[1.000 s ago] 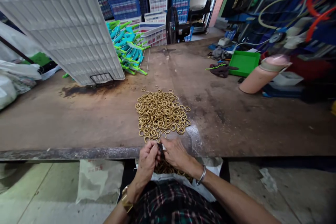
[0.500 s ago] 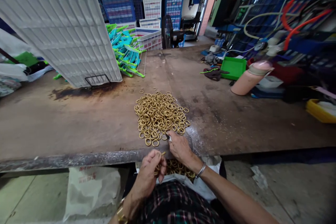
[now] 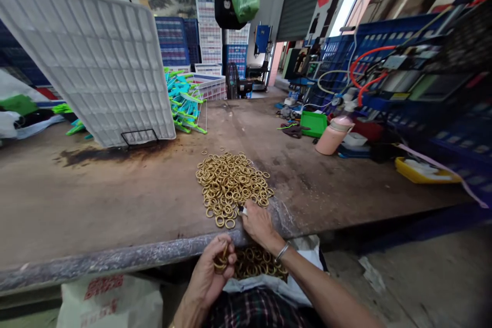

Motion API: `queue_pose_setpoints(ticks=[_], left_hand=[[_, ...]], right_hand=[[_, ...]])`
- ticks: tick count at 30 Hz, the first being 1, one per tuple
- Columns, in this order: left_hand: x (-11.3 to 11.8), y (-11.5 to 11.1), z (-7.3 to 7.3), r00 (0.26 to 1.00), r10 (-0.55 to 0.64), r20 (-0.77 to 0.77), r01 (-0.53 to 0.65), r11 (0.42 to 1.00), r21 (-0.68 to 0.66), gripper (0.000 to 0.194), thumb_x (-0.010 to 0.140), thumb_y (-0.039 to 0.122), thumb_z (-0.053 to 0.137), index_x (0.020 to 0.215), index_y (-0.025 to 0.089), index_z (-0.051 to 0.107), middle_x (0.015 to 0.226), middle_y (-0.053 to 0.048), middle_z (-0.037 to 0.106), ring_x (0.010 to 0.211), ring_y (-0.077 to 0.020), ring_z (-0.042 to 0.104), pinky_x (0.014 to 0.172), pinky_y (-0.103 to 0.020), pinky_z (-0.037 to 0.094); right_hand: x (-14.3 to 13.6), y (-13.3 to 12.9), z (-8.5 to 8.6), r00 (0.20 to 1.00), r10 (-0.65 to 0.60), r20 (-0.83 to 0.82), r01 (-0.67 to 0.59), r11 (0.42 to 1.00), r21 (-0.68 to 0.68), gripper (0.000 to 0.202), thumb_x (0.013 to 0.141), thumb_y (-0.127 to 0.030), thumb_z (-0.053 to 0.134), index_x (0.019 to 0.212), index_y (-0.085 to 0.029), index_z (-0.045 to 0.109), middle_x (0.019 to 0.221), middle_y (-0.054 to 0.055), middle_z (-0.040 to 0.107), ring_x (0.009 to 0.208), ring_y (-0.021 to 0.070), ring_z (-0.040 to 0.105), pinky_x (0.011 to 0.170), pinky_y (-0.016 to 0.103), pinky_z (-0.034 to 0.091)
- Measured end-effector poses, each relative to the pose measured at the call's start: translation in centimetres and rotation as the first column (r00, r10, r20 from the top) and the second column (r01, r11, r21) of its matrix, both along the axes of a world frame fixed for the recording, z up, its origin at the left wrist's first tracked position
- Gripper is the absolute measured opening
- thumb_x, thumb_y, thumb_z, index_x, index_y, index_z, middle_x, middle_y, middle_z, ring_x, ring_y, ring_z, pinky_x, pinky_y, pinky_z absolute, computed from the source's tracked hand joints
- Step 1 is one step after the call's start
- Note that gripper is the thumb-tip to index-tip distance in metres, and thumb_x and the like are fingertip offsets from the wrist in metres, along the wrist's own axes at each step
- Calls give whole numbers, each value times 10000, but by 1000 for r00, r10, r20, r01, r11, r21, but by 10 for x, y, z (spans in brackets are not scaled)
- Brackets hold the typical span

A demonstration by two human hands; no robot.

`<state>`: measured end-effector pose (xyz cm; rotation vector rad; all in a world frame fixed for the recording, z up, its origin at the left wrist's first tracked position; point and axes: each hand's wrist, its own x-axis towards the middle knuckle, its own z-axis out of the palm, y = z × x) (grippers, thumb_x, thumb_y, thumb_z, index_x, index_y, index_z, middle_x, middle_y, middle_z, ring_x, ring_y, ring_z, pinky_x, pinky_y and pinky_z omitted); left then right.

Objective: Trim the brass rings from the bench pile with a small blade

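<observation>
A pile of brass-coloured rings [image 3: 230, 179] lies on the brown worktable near its front edge. My left hand [image 3: 215, 266] is curled around several rings [image 3: 221, 261], just in front of the table edge. At the near right side of the pile is my right hand [image 3: 261, 223], its fingers pinched together and pointing at the rings. A small black and white piece [image 3: 243, 210] shows at those fingertips; I cannot tell what it is. Below the edge, more rings [image 3: 255, 261] lie in an open white bag [image 3: 307, 251] on the lap.
A white ribbed panel [image 3: 115, 72] stands on the left of the table [image 3: 154, 205], with green and turquoise plastic pieces [image 3: 186, 100] behind it. To the right are a green tray [image 3: 313, 123], a pink bottle [image 3: 333, 136] and a yellow tray [image 3: 426, 170].
The head view has tilted upward. My left hand has turned, so the rings in it show more clearly. The right hand stays at the near edge of the pile.
</observation>
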<state>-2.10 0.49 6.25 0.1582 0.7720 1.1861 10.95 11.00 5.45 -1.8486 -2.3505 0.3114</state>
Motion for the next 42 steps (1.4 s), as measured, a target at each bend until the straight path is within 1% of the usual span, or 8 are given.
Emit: queue_pose_setpoints(ticks=[7, 12, 18, 22, 28, 30, 35, 42], left_hand=[[3, 5, 0, 998, 67, -1, -67, 996, -62, 295, 597, 281, 734, 712, 147, 498, 657, -1, 557, 548, -90, 530, 383, -146, 277], [11, 8, 4, 958, 121, -259, -115, 993, 36, 338, 624, 378, 700, 688, 176, 436, 559, 66, 473, 417, -32, 405, 356, -128, 196], [22, 5, 1, 870, 65, -488, -12, 994, 110, 340, 671, 472, 631, 705, 173, 473, 536, 74, 434, 400, -35, 349, 363, -147, 189], [25, 3, -1, 741, 105, -663, 7, 986, 165, 312, 702, 466, 599, 665, 169, 509, 491, 71, 405, 405, -55, 326, 400, -178, 229], [26, 6, 5, 455, 257, -853, 97, 938, 334, 211, 700, 372, 610, 623, 176, 634, 562, 14, 517, 556, -126, 432, 540, -218, 345], [27, 7, 5, 486, 208, -849, 115, 948, 298, 217, 714, 387, 594, 673, 178, 636, 558, 19, 508, 536, -120, 428, 523, -215, 344], [29, 9, 1, 697, -63, -714, 175, 981, 84, 278, 754, 454, 534, 782, 178, 540, 550, 55, 447, 432, -70, 388, 406, -176, 257], [30, 11, 3, 795, -71, -602, 154, 984, 86, 265, 745, 439, 556, 741, 183, 490, 566, 61, 451, 438, -51, 386, 400, -162, 238]], right_hand=[[10, -7, 0, 975, 134, -178, -127, 991, 50, 168, 762, -110, 423, 904, -179, 482, 830, 39, 618, 732, 145, 559, 618, 230, 304], [15, -31, 5, 856, 310, -413, -290, 951, 112, 191, 745, -93, 408, 902, -179, 476, 785, 29, 589, 696, 143, 527, 645, 230, 339], [19, -49, 8, 806, 384, -451, -372, 921, 120, 312, 668, -47, 408, 940, -177, 487, 777, 25, 583, 696, 151, 512, 639, 241, 346], [20, -51, 9, 741, 285, -608, -315, 947, 60, 134, 800, -160, 408, 889, -175, 507, 722, -1, 558, 643, 126, 491, 610, 225, 345], [19, -48, 10, 642, 112, -759, -280, 955, -96, 213, 848, -288, 410, 727, -162, 531, 604, -49, 471, 579, 91, 415, 555, 196, 315], [19, -46, 7, 621, 74, -780, -271, 954, -126, 230, 842, -284, 414, 687, -158, 529, 583, -56, 445, 569, 85, 392, 542, 192, 302], [21, -43, 1, 647, 33, -761, -225, 963, -150, 225, 832, -295, 423, 672, -162, 509, 555, -63, 413, 528, 79, 359, 513, 195, 277], [22, -40, 6, 609, 27, -792, -269, 947, -175, 242, 854, -277, 367, 684, -168, 502, 575, -44, 463, 552, 92, 414, 542, 200, 310]])
